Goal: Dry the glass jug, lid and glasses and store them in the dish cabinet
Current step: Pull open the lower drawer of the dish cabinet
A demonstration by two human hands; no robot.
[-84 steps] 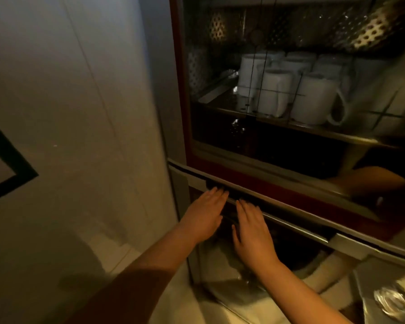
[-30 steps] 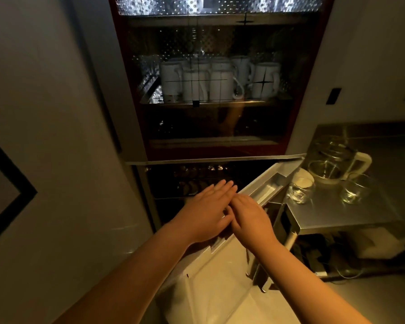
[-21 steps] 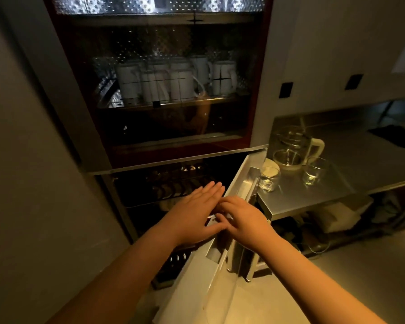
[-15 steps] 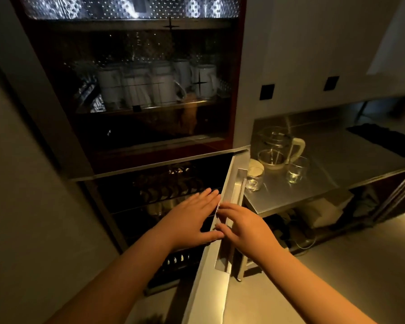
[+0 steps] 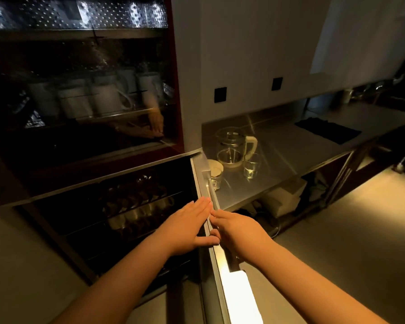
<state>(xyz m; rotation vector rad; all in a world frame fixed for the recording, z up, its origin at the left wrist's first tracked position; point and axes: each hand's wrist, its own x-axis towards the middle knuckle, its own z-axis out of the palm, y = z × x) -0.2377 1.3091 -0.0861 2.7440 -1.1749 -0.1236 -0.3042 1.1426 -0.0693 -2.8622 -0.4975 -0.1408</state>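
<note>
The clear glass jug (image 5: 230,146) with a cream handle stands on the steel counter (image 5: 290,157) right of the dish cabinet. One small glass (image 5: 251,166) stands just right of it. A second glass (image 5: 216,180) stands at the counter's left edge with the cream lid (image 5: 214,165) right behind it. The lower cabinet door (image 5: 239,295) is swung open towards me, edge on. My left hand (image 5: 187,226) lies flat on its inner side, thumb across the edge. My right hand (image 5: 240,232) curls round the door handle (image 5: 212,185) on the outer side.
Wire racks with rows of cups (image 5: 138,209) fill the open lower compartment. White mugs (image 5: 91,97) sit behind the glass upper door. A dark mat (image 5: 327,132) lies further right on the counter. Boxes and cables lie under the counter.
The lower door has swung from shut to fully open with both hands on it. My view has turned right, bringing the counter, jug and glasses into sight.
</note>
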